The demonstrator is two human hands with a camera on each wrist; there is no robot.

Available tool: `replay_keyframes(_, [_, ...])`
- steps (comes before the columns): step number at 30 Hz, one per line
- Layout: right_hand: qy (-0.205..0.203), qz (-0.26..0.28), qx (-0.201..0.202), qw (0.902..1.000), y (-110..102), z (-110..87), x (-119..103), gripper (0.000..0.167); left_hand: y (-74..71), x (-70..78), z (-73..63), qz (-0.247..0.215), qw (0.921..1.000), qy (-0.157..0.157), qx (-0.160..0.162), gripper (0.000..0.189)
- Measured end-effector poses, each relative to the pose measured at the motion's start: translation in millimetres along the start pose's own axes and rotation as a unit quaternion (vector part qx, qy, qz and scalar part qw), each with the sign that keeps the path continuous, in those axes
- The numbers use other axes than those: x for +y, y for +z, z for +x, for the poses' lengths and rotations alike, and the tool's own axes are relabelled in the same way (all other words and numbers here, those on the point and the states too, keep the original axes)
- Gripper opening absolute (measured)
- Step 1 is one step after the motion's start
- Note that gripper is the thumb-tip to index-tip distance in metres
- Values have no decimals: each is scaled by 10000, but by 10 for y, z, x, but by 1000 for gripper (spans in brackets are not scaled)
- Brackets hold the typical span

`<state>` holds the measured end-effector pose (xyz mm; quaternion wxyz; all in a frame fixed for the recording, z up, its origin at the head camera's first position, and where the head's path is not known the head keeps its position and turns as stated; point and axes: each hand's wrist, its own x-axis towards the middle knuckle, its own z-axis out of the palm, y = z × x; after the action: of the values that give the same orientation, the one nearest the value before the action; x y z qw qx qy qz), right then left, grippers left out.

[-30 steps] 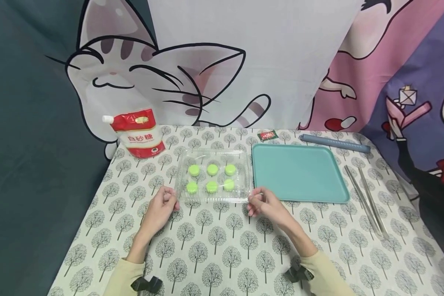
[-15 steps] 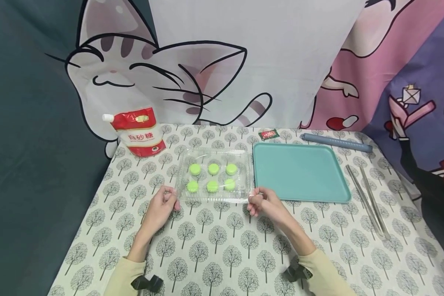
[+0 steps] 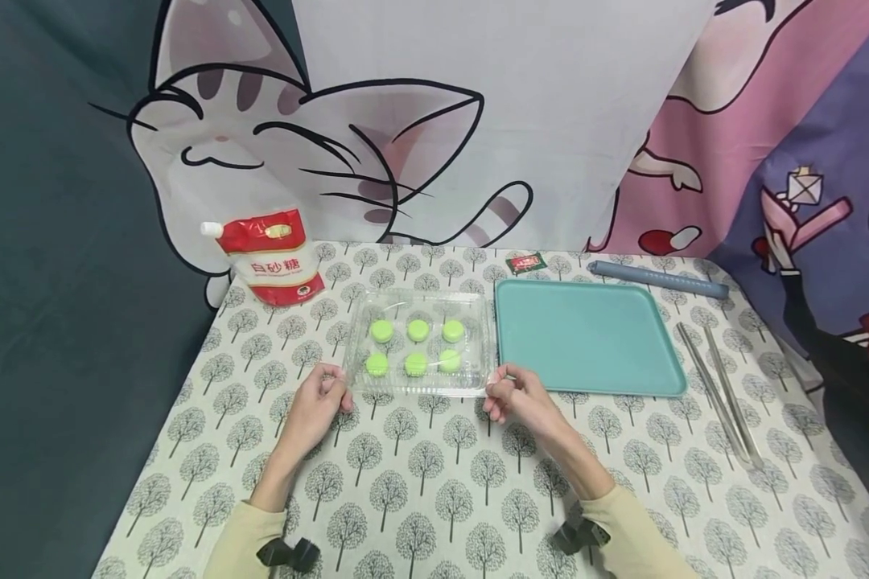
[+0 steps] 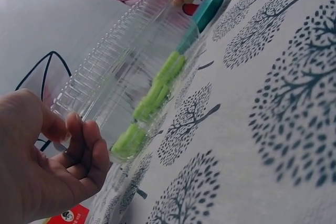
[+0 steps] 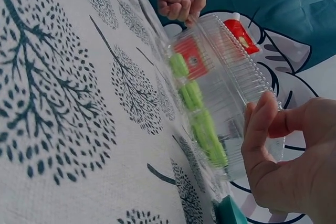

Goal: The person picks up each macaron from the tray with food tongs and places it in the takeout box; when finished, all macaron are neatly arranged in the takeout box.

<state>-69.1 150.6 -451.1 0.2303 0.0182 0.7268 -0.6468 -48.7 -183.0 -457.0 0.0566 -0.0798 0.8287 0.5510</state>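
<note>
A clear plastic clamshell box [image 3: 398, 388] sits mid-table with its lid down. Inside are several light green macarons [image 3: 416, 364] in two rows. My left hand [image 3: 320, 400] pinches the box's near left corner between thumb and curled fingers; the left wrist view shows this hand [image 4: 63, 156] at the rim. At the near right corner, my right hand [image 3: 517, 397] pinches the rim the same way. The right wrist view has its thumb and fingertips [image 5: 262, 109] on the ribbed lid edge.
Right of the box lies a teal tray [image 3: 582, 338], close against it. Steel tongs [image 3: 720, 394] and a grey-blue rod [image 3: 659, 279] lie farther right. A small red-green packet [image 3: 525, 264] is at the back. A red-white sugar pouch [image 3: 275, 261] stands back left.
The view has shifted very slightly. Both hands stay at the same corners of the box, and nothing else has visibly moved.
</note>
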Motion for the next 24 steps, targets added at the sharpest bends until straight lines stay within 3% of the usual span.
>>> replay_keyframes(9, [57, 162, 18, 9999, -24, 28, 38, 17, 54, 90, -16, -263, 9995, -167, 105, 15])
replay_keyframes(24, [-57, 95, -172, 9998, -26, 42, 75, 16, 122, 76, 11, -747, 9956, -415, 396, 14])
